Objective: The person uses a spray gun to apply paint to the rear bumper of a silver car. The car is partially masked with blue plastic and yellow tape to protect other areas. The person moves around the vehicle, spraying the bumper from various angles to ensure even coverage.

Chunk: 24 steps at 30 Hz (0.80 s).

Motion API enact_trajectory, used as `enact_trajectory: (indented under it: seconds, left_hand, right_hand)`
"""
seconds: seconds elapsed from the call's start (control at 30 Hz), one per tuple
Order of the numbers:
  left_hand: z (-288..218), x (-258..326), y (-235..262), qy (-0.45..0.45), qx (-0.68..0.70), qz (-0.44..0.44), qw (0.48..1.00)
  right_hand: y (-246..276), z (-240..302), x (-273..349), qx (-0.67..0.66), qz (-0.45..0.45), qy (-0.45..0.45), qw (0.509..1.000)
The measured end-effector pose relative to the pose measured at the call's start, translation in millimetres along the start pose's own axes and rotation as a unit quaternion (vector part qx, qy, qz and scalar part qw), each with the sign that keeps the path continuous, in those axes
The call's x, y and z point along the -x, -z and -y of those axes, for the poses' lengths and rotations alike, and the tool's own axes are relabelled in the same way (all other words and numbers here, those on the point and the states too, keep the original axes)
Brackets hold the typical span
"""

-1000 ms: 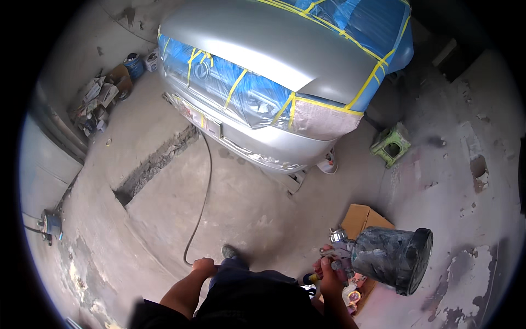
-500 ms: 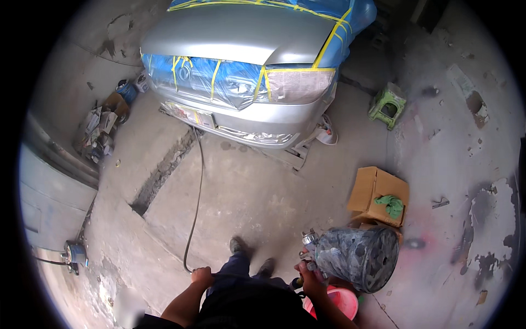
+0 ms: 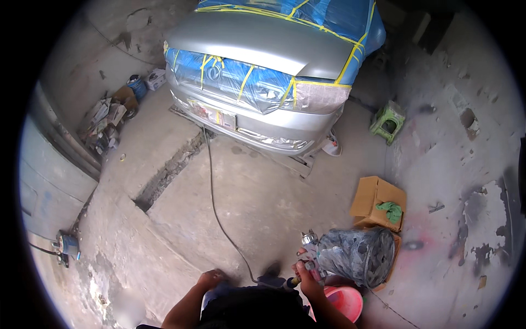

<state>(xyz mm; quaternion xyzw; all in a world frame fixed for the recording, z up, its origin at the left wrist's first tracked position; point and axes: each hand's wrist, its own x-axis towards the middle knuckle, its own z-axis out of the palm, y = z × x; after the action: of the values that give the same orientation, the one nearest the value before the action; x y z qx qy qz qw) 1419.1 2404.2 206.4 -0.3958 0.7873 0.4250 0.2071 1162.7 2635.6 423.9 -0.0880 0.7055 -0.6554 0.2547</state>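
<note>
My right hand (image 3: 310, 278) is closed round the handle of a spray gun (image 3: 309, 253), held low in front of me on the right. Its silver nozzle end points away toward the car. A large dark, paint-smeared cup (image 3: 353, 255) on the gun tilts to the right. A thin dark air hose (image 3: 219, 216) runs across the floor and back to the fitting under the gun. My left hand (image 3: 210, 279) hangs near my leg, apart from the hose, its fingers loosely bent and partly blurred. Nothing shows in it.
Ahead stands a silver car (image 3: 257, 41) masked with blue film, paper and yellow tape. A cardboard box (image 3: 367, 200) with a green glove and a red bucket (image 3: 350, 301) are at right. A green stool (image 3: 388, 122) stands farther off. A rubble-filled groove (image 3: 170, 175) cuts the floor.
My left hand has let go of the hose, which now hangs farther right. The view has shifted, so the car appears lower and farther right. The spray gun stays in my right hand.
</note>
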Motion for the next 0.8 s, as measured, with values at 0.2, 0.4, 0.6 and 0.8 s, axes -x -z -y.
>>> enact_trajectory:
  seconds: [0.2,0.4,0.6,0.8]
  left_hand:
    - [48.2,42.5,48.9,-0.063,0.082,-0.053,0.993]
    - [88.4,58.2,90.3,-0.027,0.156,-0.088,0.983]
    - [146.8,54.6,71.7,0.025,0.152,-0.104,0.983]
    - [233.4,106.2,1.4,0.071,-0.092,0.075,0.990]
  right_hand:
    - [-65.1,-6.2,49.4,0.097,-0.015,-0.052,0.994]
    - [-113.0,-11.8,100.6,0.121,0.024,0.009,0.992]
    - [-130.5,-14.0,120.8,0.104,0.053,-0.014,0.993]
    - [-134.0,-5.0,136.3,0.036,0.057,-0.020,0.998]
